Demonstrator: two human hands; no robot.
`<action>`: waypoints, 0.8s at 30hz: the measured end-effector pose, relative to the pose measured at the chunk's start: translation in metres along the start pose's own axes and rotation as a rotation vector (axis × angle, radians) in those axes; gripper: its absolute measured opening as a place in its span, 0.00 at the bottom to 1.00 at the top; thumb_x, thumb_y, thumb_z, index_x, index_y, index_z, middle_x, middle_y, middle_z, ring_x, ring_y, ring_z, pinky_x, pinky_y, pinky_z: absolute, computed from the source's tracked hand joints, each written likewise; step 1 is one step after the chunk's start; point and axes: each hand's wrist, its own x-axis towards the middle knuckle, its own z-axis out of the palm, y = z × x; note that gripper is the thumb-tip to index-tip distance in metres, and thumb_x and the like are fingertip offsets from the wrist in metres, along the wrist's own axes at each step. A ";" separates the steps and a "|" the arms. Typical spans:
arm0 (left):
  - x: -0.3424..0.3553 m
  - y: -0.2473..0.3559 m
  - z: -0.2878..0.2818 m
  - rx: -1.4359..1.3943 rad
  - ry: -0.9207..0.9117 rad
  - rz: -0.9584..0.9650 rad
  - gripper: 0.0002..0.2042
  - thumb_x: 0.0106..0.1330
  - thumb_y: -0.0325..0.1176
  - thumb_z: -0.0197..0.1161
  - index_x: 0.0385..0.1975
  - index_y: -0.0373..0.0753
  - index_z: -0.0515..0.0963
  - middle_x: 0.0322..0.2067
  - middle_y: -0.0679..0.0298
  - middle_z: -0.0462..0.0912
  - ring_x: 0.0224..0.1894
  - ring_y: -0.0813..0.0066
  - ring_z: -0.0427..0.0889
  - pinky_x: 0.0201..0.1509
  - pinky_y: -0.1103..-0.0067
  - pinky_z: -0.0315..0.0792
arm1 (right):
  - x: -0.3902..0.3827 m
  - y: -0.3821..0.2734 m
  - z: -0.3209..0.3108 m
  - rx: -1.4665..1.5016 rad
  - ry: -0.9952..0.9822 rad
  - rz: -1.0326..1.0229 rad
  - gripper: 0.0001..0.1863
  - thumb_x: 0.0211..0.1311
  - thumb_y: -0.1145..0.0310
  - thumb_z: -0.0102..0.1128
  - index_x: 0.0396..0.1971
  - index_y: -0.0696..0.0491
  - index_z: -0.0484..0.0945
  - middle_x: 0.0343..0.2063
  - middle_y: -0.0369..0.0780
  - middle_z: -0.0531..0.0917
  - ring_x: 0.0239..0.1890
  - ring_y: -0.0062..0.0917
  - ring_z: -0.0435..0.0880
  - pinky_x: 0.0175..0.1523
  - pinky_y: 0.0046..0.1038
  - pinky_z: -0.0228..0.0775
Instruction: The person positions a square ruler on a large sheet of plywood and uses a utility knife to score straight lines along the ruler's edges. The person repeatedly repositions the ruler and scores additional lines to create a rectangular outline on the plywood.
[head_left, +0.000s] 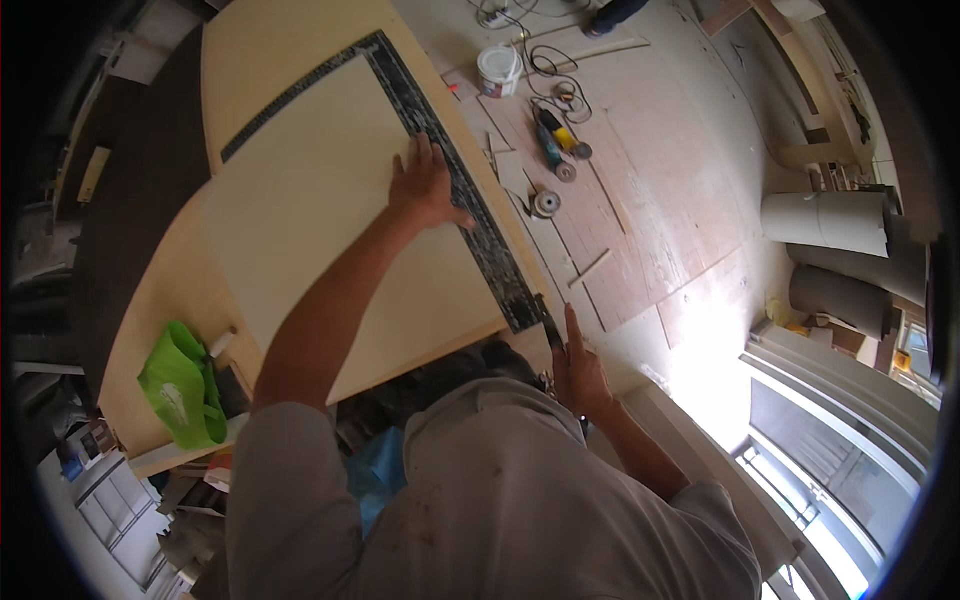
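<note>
My left hand (425, 187) lies spread over a pale board (330, 210), its fingers reaching onto a black L-shaped strip (455, 185) with whitish scuffs. This strip runs along the board's far and right sides. Beyond the lower right end of the strip, at the worktop edge, my right hand (580, 375) is closed round a dark narrow tool (552, 328), index finger stretched out. The tool's tip is beside the strip's end; its exact kind cannot be made out. Under both lies a light wooden worktop (265, 55).
A green bag (180, 385) sits at the worktop's lower left, near a small white cylinder (223, 342). On the floor to the right are a white bucket (499, 70), angle grinders (555, 140), a cable and wood strips. Rolls of sheet material (825, 222) stand at the far right.
</note>
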 end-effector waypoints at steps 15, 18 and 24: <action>-0.013 -0.007 -0.014 -0.101 -0.044 0.067 0.64 0.44 0.66 0.72 0.70 0.22 0.47 0.73 0.39 0.40 0.76 0.47 0.38 0.72 0.45 0.45 | 0.019 -0.073 -0.032 -0.046 0.222 -0.069 0.39 0.64 0.73 0.55 0.72 0.55 0.48 0.37 0.54 0.82 0.33 0.46 0.84 0.40 0.41 0.75; -0.013 -0.009 -0.014 -0.112 -0.028 0.090 0.64 0.43 0.66 0.73 0.69 0.22 0.48 0.72 0.39 0.41 0.76 0.47 0.39 0.72 0.45 0.45 | 0.065 -0.105 -0.036 0.369 0.112 0.090 0.33 0.70 0.70 0.50 0.72 0.52 0.51 0.45 0.61 0.80 0.42 0.54 0.83 0.45 0.42 0.74; -0.012 -0.014 -0.010 -0.128 0.036 0.123 0.59 0.48 0.63 0.72 0.69 0.23 0.51 0.72 0.40 0.45 0.76 0.48 0.42 0.73 0.48 0.46 | 0.127 -0.090 0.013 0.407 0.304 -0.203 0.32 0.68 0.69 0.54 0.70 0.53 0.56 0.47 0.61 0.79 0.43 0.55 0.82 0.46 0.41 0.74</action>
